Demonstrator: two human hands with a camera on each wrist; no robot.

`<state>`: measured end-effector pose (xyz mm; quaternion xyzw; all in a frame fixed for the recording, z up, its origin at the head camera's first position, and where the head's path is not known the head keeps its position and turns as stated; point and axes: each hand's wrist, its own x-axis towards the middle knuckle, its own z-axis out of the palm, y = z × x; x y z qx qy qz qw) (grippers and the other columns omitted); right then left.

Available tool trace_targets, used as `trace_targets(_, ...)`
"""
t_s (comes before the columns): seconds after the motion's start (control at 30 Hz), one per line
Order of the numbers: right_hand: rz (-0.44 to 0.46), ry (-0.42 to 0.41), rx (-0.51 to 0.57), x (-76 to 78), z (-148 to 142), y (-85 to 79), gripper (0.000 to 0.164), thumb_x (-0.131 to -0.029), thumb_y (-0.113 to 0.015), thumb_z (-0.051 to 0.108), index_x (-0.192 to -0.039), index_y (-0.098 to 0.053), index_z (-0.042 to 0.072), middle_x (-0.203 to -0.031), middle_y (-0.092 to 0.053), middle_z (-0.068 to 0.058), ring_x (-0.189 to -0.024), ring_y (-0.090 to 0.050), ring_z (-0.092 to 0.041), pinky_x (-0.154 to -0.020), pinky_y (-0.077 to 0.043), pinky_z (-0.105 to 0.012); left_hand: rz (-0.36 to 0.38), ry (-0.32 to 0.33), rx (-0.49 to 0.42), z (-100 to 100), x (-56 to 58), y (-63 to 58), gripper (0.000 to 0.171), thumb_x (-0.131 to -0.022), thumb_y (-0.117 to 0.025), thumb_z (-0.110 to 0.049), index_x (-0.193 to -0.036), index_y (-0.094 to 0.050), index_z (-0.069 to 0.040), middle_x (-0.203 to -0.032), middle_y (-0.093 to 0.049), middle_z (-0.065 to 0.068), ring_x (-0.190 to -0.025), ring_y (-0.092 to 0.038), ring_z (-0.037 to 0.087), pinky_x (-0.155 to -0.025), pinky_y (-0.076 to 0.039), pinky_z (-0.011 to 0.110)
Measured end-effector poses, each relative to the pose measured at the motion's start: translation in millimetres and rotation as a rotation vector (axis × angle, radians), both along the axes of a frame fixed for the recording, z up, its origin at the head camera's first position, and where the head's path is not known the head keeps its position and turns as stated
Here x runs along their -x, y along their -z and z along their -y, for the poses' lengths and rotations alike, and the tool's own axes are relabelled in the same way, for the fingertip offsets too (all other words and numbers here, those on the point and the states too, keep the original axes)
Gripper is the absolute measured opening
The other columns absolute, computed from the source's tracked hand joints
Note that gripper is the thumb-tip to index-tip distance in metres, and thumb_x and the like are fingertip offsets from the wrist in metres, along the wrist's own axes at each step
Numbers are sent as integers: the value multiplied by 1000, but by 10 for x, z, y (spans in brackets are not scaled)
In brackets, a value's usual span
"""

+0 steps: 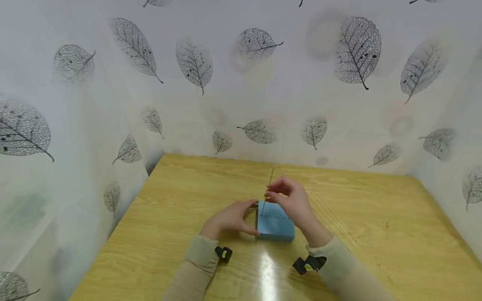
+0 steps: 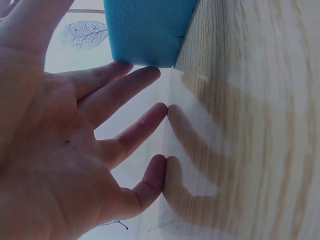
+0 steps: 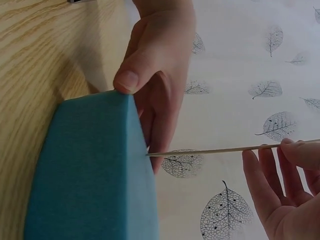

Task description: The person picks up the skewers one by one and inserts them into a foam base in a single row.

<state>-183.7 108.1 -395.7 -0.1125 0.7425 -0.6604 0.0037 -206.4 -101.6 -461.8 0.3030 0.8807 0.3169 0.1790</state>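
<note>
A blue foam-like block [image 1: 275, 226] lies on the table, with a row of small dark holes across its top. My left hand [image 1: 230, 219] holds it at its left side, thumb at the near corner and fingertips at the far edge. In the left wrist view the fingers stretch toward the block [image 2: 150, 30], two lower fingertips resting on the tabletop. Between thumb and fingers my right hand [image 1: 295, 202] pinches a thin wooden stick [image 1: 271, 176], nearly upright. In the right wrist view, the lower end of the stick [image 3: 210, 151] meets the block's top; how deep it goes cannot be told.
Several more thin sticks [image 1: 333, 216] lie on the wooden table [image 1: 180, 188] to the right of the right hand. A white leaf-patterned curtain [image 1: 278, 92] hangs behind the table and along both sides. Each wrist wears a small black camera mount.
</note>
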Motion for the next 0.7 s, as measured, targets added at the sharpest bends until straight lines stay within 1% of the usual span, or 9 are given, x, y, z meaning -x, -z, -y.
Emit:
trace_targets(0.13, 0, -12, -19, 1, 19, 69, 13, -88, -68, -7, -100, -63, -11, -104, -65, -29, -83, -69, -10, -76, -63, -38, -5, -5, 5, 4, -12, -5, 99, -74, -86, -45, -152, -37, -8, -151, -49, 6, -138, -46, 25, -117, -37, 43)
trace_targets(0.27, 4, -18, -53, -15, 45, 137, 14, -88, -68, -5, -101, -63, -9, -103, -66, -25, -85, -69, -11, -78, -63, -42, -2, -7, 12, 3, -27, 8, 99, -74, -85, -46, -152, -37, -10, -150, -49, 5, -138, -46, 24, -117, -37, 43)
trace_targets(0.33, 0, -16, -72, -20, 51, 160, 14, -88, -69, -4, -101, -63, -7, -102, -66, -23, -87, -69, -13, -78, -62, -42, 0, -6, 12, 3, -33, 12, 99, -74, -85, -45, -153, -37, -11, -150, -49, 5, -138, -46, 23, -117, -37, 43)
trace_targets(0.47, -36, -30, -122, 0, 43, 174, 18, -88, -70, -3, -105, -65, -4, -101, -68, -20, -90, -70, -21, -76, -63, -38, 0, -2, 3, 2, -25, 10, 99, -74, -85, -44, -153, -36, -10, -150, -50, 5, -138, -46, 24, -117, -37, 44)
trace_targets(0.57, -74, -67, -228, 28, 9, 186, 25, -88, -71, 1, -113, -68, 3, -103, -71, -14, -93, -70, -23, -76, -62, -31, 1, 4, -1, 4, -16, -1, 99, -75, -85, -44, -153, -35, -10, -151, -49, 6, -139, -46, 26, -117, -37, 45)
trace_targets(0.7, -109, -123, -380, 55, -99, 236, 35, -89, -71, 3, -123, -66, 8, -106, -73, -12, -96, -70, -25, -78, -60, -31, -1, 10, 12, -3, -10, -3, 99, -76, -84, -45, -153, -34, -9, -152, -48, 6, -140, -44, 26, -117, -37, 46)
